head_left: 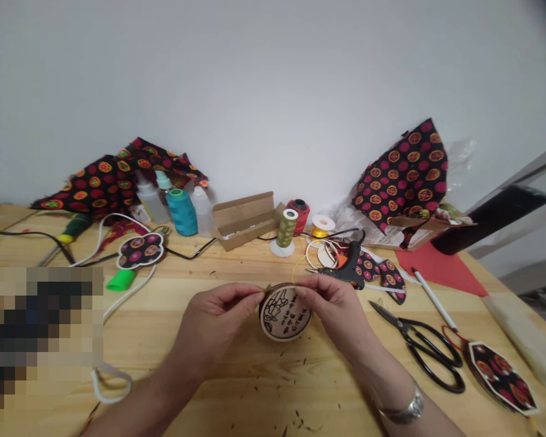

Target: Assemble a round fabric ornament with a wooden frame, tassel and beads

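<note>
Between my hands is a round, flat ornament (284, 314) with a pale rim, a black line drawing and handwritten characters on its face. My left hand (225, 318) pinches its upper left edge, where a bit of olive cord shows. At the upper right edge, my right hand (334, 303) grips it between thumb and fingers. A thin yellow thread (295, 267) runs up from the ornament's top near the right fingers. The ornament is tilted towards me just above the wooden table (236, 394); its back is hidden.
Black scissors (418, 346), a white pen (434, 300) and an octagonal ornament (503, 376) lie right. Behind are a glue gun (352, 267), an olive thread spool (286, 230) and an open cardboard box (248, 221). A flower-shaped ornament (140, 250) and white cord lie left.
</note>
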